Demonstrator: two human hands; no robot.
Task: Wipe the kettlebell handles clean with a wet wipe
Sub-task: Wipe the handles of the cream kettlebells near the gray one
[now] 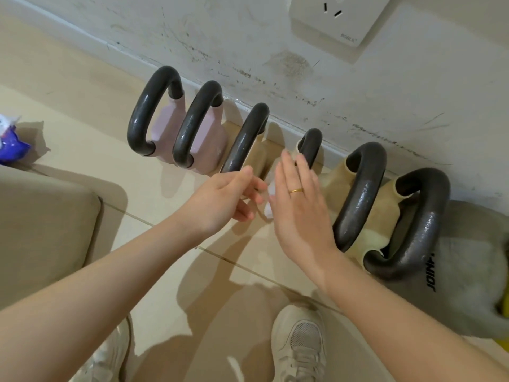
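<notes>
- Along wall base: row of kettlebells; 4th handle (310, 146) partly behind right hand (298, 205).
- Wet wipe (271, 198) betw. hands; right fingers straight, left hand (220, 201) loosely curled nr wipe; pinch unclear.
- Best: wrap wipe fully round handle, stroke end to end.

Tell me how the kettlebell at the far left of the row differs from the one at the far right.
The far-left kettlebell has a pale pink body; the far-right kettlebell has a grey body with black lettering. The left one looks smaller, though it lies farther from the camera; the right one looks much bulkier. The left one's handle joins pink collars; the right one's joins cream-yellow collars. Both have dark, glossy loop handles and stand on the floor along the wall.
</notes>
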